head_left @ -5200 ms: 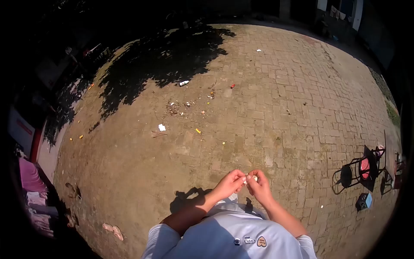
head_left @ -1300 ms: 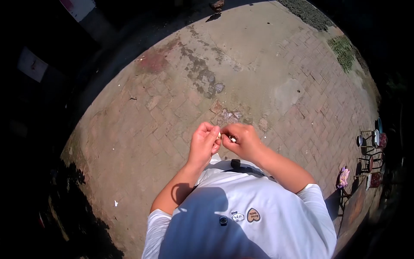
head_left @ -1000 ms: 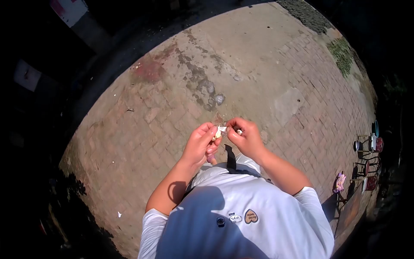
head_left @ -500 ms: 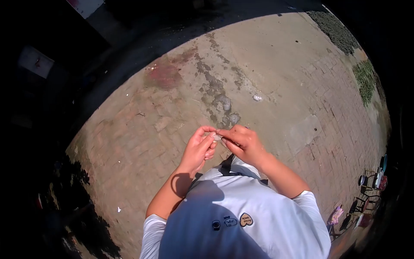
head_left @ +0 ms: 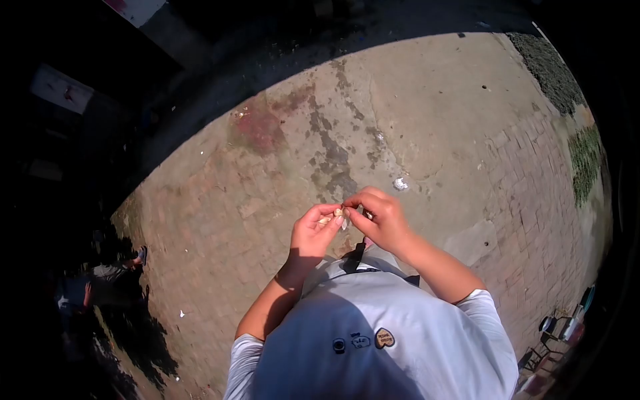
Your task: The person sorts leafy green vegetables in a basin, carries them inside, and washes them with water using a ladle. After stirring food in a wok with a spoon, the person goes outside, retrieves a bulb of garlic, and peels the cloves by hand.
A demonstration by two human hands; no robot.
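Observation:
My left hand (head_left: 312,231) is closed on small pale pieces (head_left: 338,213), one pinched at the fingertips and another lying between the fingers. Close against it, at the centre of the view, my right hand (head_left: 381,220) pinches the same piece with thumb and forefinger. A thin whitish flap hangs just below the fingertips. A second small pale bit (head_left: 368,215) shows inside the curled fingers of my right hand. What the pieces are is too small to tell. Both hands are held in front of my white shirt (head_left: 373,313), above the paved ground.
Paving (head_left: 220,233) spreads around me, with a reddish stain (head_left: 259,128) and a shiny crumpled scrap (head_left: 401,184) ahead. A person (head_left: 90,287) is in the shade at the left. Chairs (head_left: 548,343) stand at the lower right, and green plants (head_left: 585,163) grow at the right edge.
The view has shifted, bringing the person at the left into sight and the chairs lower. My fingertips, apart around one second ago, are together at the pale piece, which shows more clearly than half a second ago.

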